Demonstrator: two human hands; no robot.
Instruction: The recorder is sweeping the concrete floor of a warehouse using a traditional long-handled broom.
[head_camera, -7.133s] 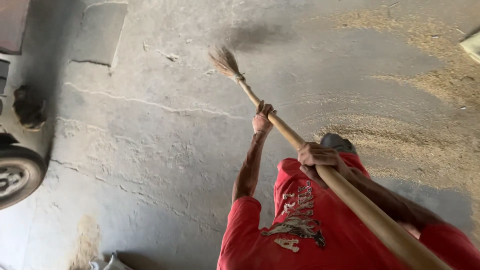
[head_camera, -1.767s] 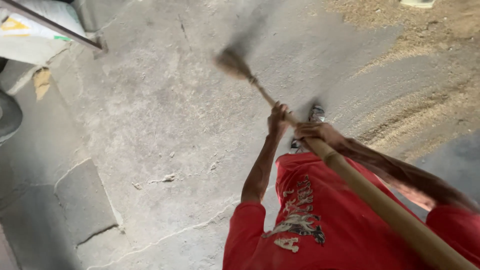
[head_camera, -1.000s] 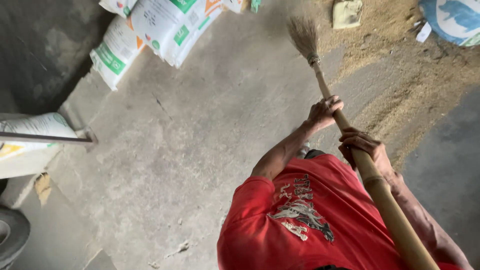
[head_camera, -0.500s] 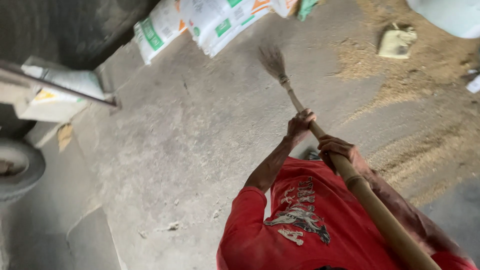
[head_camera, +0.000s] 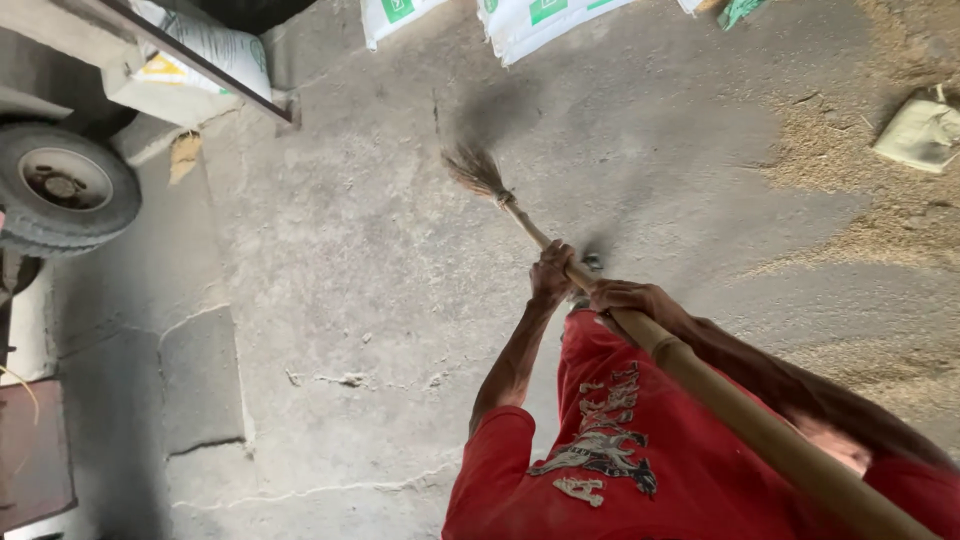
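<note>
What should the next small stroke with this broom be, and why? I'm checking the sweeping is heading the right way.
Probably a short sweep to the right: both hands, left hand and right hand, grip the broom, its bristles sit on bare concrete floor, and the loose grain lies spread to the right.

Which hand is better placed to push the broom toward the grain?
Probably the left hand: it grips the broom lower, nearer the bristles, so it steers the sweep. The right hand holds higher on the pole, and the grain lies on the right.
</note>
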